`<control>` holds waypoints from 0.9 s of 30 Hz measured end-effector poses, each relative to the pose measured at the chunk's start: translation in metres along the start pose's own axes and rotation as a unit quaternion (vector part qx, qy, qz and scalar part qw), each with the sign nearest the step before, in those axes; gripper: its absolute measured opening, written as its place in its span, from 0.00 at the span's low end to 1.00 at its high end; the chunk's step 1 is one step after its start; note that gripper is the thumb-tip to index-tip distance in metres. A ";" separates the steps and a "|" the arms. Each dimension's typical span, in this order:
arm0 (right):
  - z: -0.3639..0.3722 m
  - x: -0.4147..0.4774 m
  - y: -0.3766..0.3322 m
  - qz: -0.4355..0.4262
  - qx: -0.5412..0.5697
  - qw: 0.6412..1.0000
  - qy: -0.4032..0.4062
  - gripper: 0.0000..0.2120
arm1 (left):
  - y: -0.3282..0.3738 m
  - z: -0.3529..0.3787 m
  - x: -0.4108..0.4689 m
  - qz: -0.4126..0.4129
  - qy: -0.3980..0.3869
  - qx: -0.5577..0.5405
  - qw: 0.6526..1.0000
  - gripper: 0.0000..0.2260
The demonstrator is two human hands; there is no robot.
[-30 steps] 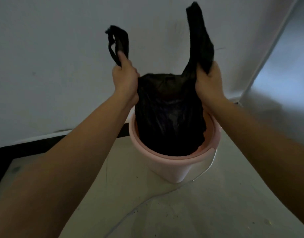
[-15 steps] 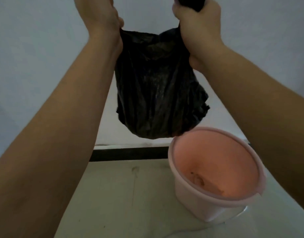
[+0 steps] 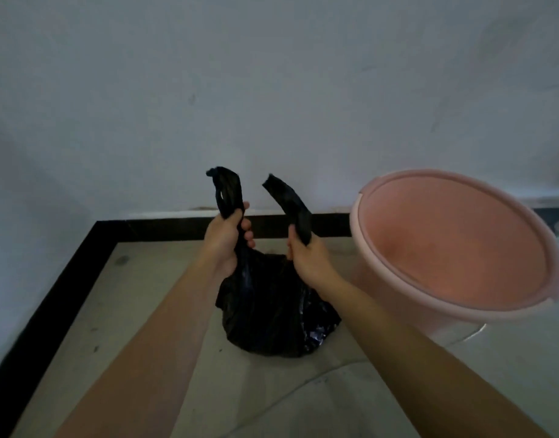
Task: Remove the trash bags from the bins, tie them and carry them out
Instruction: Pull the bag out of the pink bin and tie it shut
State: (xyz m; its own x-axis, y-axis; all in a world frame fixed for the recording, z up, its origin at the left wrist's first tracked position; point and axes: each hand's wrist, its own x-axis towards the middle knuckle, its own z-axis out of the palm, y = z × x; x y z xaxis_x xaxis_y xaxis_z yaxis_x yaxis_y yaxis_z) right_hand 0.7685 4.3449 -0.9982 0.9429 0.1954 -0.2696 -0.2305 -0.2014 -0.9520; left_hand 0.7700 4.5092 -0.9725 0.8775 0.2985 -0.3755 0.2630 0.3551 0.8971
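Note:
A black trash bag rests on the pale floor, left of the pink bin. My left hand grips the bag's left handle loop, which sticks up above my fist. My right hand grips the right handle strip, which also points upward. The two handles stand apart and no knot shows. The pink bin stands open with no bag inside, and its pink inner wall is visible.
A white wall rises straight ahead. A black skirting strip runs along the wall's base and down the left side. The pale floor has a few dark specks.
The bag came up out of the pink bin, moved left and came down onto the floor beside it. Both hands kept hold of the handles throughout.

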 end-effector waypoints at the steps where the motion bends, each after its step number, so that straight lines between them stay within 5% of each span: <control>1: 0.000 0.001 0.010 0.001 -0.010 1.000 0.007 0.18 | -0.008 -0.006 0.001 -0.028 -0.017 -0.012 0.999 0.09; 7: -0.009 0.012 0.030 -0.098 -0.151 0.981 -0.074 0.10 | -0.019 -0.010 0.000 -0.102 -0.192 -0.014 0.976 0.10; 11: -0.010 0.016 0.045 -0.104 -0.265 0.946 -0.158 0.14 | -0.029 -0.004 0.007 -0.053 -0.153 0.035 0.986 0.10; 17: -0.024 0.017 0.068 -0.175 -0.276 0.942 -0.077 0.16 | -0.036 -0.006 0.018 -0.081 -0.069 -0.041 0.994 0.11; 20: -0.037 0.016 0.074 -0.169 -0.311 0.935 -0.027 0.19 | -0.040 -0.012 0.022 -0.115 -0.159 -0.066 0.978 0.04; 23: -0.045 0.018 0.071 -0.176 -0.321 0.931 -0.005 0.17 | -0.048 -0.016 0.020 -0.143 -0.224 -0.049 0.963 0.13; 27: -0.046 0.021 0.057 -0.225 -0.461 0.856 -0.070 0.10 | -0.058 -0.004 0.015 -0.123 -0.288 0.075 0.947 0.15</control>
State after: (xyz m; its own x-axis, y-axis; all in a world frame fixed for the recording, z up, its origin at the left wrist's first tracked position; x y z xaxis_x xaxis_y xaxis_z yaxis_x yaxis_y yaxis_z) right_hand 0.7861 4.2935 -1.0513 0.8335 0.5522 0.0180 0.4964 -0.7342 -0.4632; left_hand 0.7659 4.4970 -1.0306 0.8443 -0.3250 -0.4260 0.5034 0.2085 0.8385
